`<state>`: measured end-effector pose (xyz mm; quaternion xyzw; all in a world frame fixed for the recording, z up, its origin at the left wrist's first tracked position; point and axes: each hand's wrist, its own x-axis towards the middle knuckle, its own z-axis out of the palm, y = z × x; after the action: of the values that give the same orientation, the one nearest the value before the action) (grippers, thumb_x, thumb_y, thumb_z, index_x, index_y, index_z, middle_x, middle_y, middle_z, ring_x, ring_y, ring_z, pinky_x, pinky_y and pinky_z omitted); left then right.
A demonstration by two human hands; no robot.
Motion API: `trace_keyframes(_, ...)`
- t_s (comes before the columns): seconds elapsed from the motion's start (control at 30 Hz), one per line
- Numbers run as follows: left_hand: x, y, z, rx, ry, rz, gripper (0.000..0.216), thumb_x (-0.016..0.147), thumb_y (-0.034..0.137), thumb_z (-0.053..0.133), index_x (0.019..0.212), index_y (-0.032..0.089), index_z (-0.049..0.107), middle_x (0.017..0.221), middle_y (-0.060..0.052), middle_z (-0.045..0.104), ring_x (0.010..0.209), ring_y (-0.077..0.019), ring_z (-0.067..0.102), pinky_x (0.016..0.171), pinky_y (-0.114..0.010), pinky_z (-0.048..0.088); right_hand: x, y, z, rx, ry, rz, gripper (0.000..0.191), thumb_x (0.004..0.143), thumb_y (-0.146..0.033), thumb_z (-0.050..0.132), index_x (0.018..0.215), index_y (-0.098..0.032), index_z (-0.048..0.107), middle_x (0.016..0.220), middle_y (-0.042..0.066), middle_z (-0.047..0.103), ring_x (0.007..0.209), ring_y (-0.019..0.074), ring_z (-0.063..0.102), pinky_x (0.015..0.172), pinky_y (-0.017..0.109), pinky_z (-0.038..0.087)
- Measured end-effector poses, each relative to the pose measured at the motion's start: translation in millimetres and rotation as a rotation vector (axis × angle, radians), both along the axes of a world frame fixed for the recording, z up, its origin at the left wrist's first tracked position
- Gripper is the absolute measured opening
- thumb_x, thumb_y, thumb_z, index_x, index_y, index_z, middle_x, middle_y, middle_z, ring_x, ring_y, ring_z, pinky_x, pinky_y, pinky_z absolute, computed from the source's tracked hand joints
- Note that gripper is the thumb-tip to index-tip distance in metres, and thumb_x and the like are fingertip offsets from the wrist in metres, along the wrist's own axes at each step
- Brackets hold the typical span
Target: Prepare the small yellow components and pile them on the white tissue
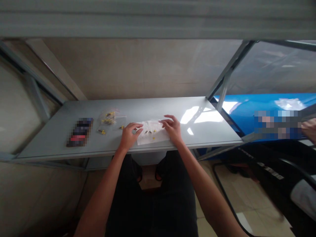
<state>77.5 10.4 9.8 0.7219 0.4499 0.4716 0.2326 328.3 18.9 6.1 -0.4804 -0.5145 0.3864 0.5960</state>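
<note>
A white sheet, paper or thin cloth [160,136], lies at the front middle of the grey tabletop. Several small dark and yellow pieces [154,138] are scattered on it, too small to name. My left hand [129,133] is at the sheet's left edge, thumb and fingers curved with a gap between them. At the right edge is my right hand [173,129], its fingers bent and apart; whether its fingertips press on the sheet I cannot tell. Left of my left hand lie clear plastic bags [107,121] with yellow-and-dark small parts in and around them.
A dark, blurred-out flat object [80,132] lies on the left of the grey table [49,140]. Metal frame posts [222,85] rise at both sides, with a shelf edge [158,24] overhead. At right are a blue table [251,108] and another person's hand [309,128].
</note>
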Motion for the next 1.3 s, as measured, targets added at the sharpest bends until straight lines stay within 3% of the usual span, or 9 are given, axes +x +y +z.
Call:
trace_keyframes(0.17,-23,-18,-1.2,0.021,0.088,0.019,0.017,0.092,0.037,0.067,0.088,0.025,0.079,0.095,-0.007,0.077,0.094,-0.0259,0.068,0.095,-0.041,0.052,38,-5,-3.7,-0.037,0.022,-0.205,0.038,0.078,-0.038,0.072,0.110,-0.019,0.066,0.071,-0.001,0.069,0.058,0.0131,0.059,0.053,0.024,0.043)
trace_keyframes(0.33,-55,7,0.0,0.036,0.105,0.433,0.012,0.087,0.027,0.067,0.094,0.021,0.074,0.104,-0.012,0.071,0.109,-0.0322,0.061,0.109,-0.051,0.042,77,-5,-5.6,-0.110,-0.111,-0.340,0.044,0.073,-0.036,0.069,0.112,-0.017,0.066,0.074,0.003,0.071,0.063,0.0198,0.069,0.053,0.027,0.046)
trace_keyframes(0.43,-70,24,-1.9,0.039,0.126,0.628,0.030,0.074,0.021,0.078,0.102,0.019,0.069,0.111,-0.014,0.067,0.120,-0.0370,0.056,0.115,-0.058,0.034,97,-6,-6.6,-0.161,-0.281,-0.431,0.042,0.073,-0.035,0.067,0.111,-0.016,0.069,0.078,0.007,0.074,0.066,0.0218,0.070,0.061,0.032,0.051)
trace_keyframes(0.53,-79,29,-7.3,-0.012,0.068,0.647,0.038,0.070,0.017,0.080,0.105,0.020,0.067,0.117,-0.013,0.063,0.104,-0.0302,0.063,0.108,-0.051,0.044,107,-9,-4.0,-0.210,-0.505,-0.509,0.039,0.073,-0.031,0.065,0.107,-0.014,0.074,0.082,0.011,0.076,0.075,0.0244,0.071,0.075,0.037,0.053)
trace_keyframes(0.67,-83,27,-13.1,-0.056,0.100,0.675,0.030,0.077,0.015,0.071,0.106,0.019,0.067,0.110,-0.011,0.067,0.089,-0.0214,0.066,0.101,-0.042,0.051,110,-11,2.9,-0.283,-0.685,-0.526,0.041,0.076,-0.026,0.061,0.111,-0.010,0.076,0.087,0.014,0.077,0.082,0.0256,0.071,0.084,0.038,0.053)
trace_keyframes(0.87,-74,22,-8.0,-0.057,0.209,0.706,0.025,0.091,0.020,0.054,0.111,0.017,0.068,0.107,-0.011,0.074,0.091,-0.0239,0.068,0.094,-0.042,0.054,123,-14,2.4,-0.334,-0.897,-0.523,0.044,0.082,-0.021,0.053,0.117,-0.005,0.075,0.100,0.021,0.073,0.094,0.0297,0.067,0.091,0.043,0.051)
trace_keyframes(1.0,-66,15,-3.5,-0.019,0.400,0.676,0.045,0.084,0.036,0.073,0.123,0.016,0.067,0.113,-0.015,0.072,0.107,-0.0347,0.064,0.101,-0.051,0.048,106,-16,6.2,-0.194,-0.912,-0.677,0.046,0.087,-0.019,0.047,0.124,-0.007,0.072,0.122,0.025,0.062,0.094,0.0290,0.065,0.089,0.047,0.049)
trace_keyframes(1.17,-68,13,-6.5,-0.008,0.491,0.651,0.018,0.086,0.029,0.071,0.097,0.016,0.077,0.122,-0.018,0.065,0.121,-0.0395,0.054,0.105,-0.054,0.044,43,-4,16.0,0.052,-0.856,-0.504,0.038,0.090,-0.019,0.049,0.119,-0.018,0.073,0.119,0.014,0.062,0.086,0.0209,0.062,0.085,0.041,0.051)
trace_keyframes(1.3,-72,12,-10.6,0.047,0.456,0.625,0.015,0.092,0.024,0.065,0.091,0.015,0.076,0.119,-0.016,0.063,0.121,-0.0380,0.053,0.105,-0.055,0.043,6,8,17.5,0.109,-0.787,-0.482,0.036,0.089,-0.015,0.047,0.110,-0.018,0.076,0.113,0.013,0.066,0.081,0.0198,0.063,0.082,0.039,0.053)
